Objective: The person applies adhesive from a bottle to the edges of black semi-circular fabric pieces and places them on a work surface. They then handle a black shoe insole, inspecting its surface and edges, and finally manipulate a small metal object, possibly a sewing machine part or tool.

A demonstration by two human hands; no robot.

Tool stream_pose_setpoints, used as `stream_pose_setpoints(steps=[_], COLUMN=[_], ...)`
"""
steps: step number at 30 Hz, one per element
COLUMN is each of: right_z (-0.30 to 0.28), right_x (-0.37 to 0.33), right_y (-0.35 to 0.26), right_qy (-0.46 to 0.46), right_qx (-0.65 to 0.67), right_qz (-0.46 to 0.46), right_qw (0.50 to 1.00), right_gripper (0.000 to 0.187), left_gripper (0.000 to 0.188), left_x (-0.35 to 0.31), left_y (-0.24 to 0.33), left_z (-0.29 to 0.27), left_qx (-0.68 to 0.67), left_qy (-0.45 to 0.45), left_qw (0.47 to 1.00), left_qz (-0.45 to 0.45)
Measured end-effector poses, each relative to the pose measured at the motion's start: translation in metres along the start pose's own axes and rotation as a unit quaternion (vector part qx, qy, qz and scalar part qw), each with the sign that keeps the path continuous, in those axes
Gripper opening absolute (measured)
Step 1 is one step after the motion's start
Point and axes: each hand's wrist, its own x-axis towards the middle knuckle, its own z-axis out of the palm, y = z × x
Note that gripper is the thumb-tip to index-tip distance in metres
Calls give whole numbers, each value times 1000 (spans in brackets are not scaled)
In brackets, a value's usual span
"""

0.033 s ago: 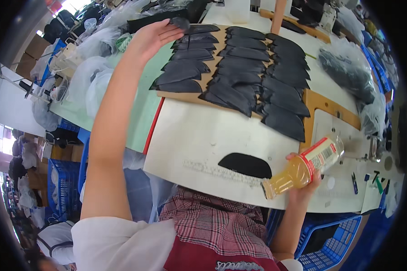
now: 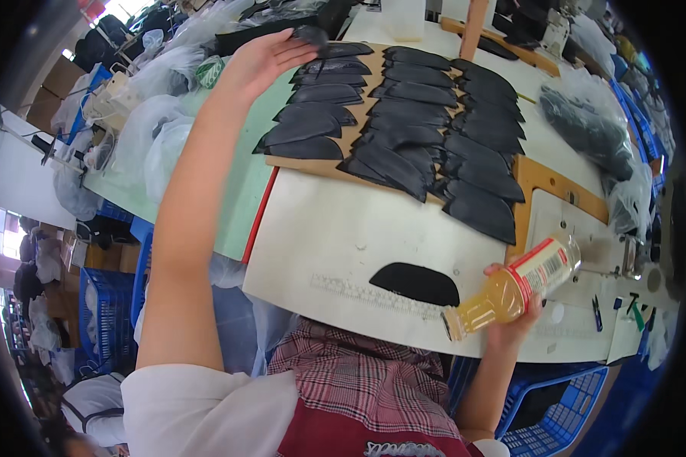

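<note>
My right hand is wrapped round a clear bottle of yellowish liquid with a red and cream label. It is tilted, its narrow end low and to the left, over the table's front edge. My left arm reaches far forward; my left hand has its fingers stretched together, and a small blurred dark piece sits at its fingertips, seemingly pinched by the thumb. Beside that hand, curved black pieces overlap in three columns on a brown board. A single flat black piece lies near me.
A wooden frame piece edges the white table at the right, near small tools. Plastic bags crowd the left; a bagged dark bundle lies far right. Blue crates stand below table height.
</note>
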Motion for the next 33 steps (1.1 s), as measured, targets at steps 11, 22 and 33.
stream_pose_setpoints(steps=[11, 22, 33], right_z=[-7, -20, 53], right_x=[0, -6, 6], right_y=[5, 7, -9], right_qy=[8, 51, -28], right_qx=[-29, -11, -268], right_qz=[-42, 1, -160], right_qw=[999, 999, 950], right_gripper=[74, 78, 48], left_gripper=[27, 25, 10], left_x=[34, -62, -230], left_y=[-61, -81, -138], left_z=[-64, -12, 121], left_qx=[283, 582, 587], left_qy=[116, 162, 16], left_qw=[951, 790, 802], left_qz=[-49, 108, 112])
